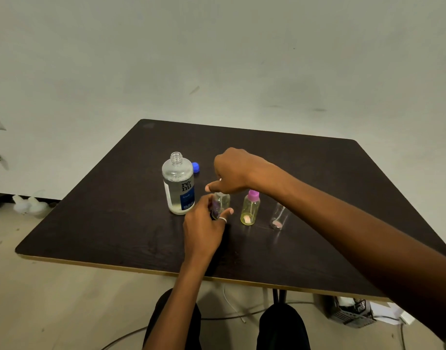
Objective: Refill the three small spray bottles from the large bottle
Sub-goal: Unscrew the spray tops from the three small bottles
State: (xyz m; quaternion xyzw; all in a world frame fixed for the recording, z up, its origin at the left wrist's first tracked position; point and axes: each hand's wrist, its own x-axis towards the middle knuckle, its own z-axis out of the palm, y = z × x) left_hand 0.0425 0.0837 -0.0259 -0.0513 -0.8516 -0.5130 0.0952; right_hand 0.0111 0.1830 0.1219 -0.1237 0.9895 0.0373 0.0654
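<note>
The large clear bottle (178, 184) with a blue label stands uncapped on the dark table (116, 218); its blue cap (196, 167) lies just behind it. Three small spray bottles stand in a row to its right. My left hand (204, 223) grips the body of the leftmost small bottle (223, 202). My right hand (232, 171) is closed over that bottle's top, hiding its sprayer. The middle small bottle (251, 209) is yellowish with a pink sprayer top. The rightmost small bottle (278, 215) is clear and partly hidden behind my right forearm.
A pale wall rises behind the table. White objects (27, 204) lie on the floor at the left. Cables and a dark basket (353, 313) sit on the floor under the table's near right corner. My knees show below the table's front edge.
</note>
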